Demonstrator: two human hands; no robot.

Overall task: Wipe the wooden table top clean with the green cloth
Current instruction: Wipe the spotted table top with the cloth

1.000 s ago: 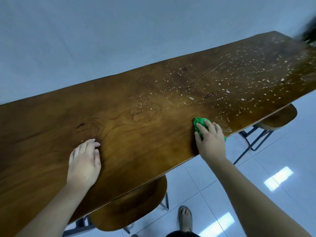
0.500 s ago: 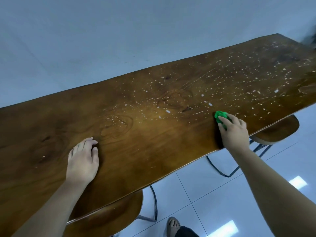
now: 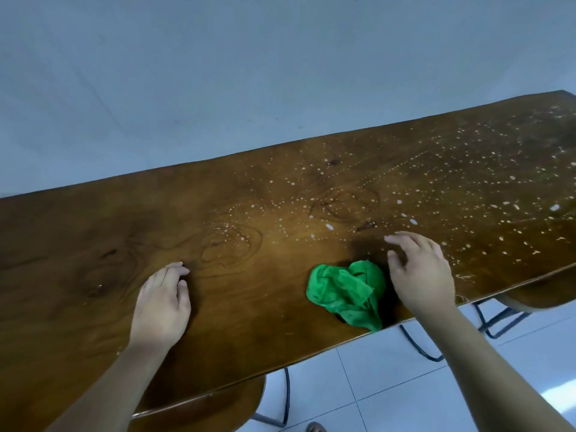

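Green cloth (image 3: 344,291) now out of the spread right grip (image 3: 420,272), crumpled just left of it

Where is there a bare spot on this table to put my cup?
Bare wood lies between the left hand and the green cloth, and left of that hand along the table. Past the right hand, white specks crowd the top.

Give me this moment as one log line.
crumpled green cloth: loose near front edge | right hand: open beside it | left hand: rests on brown wooden table top | white specks: across right part
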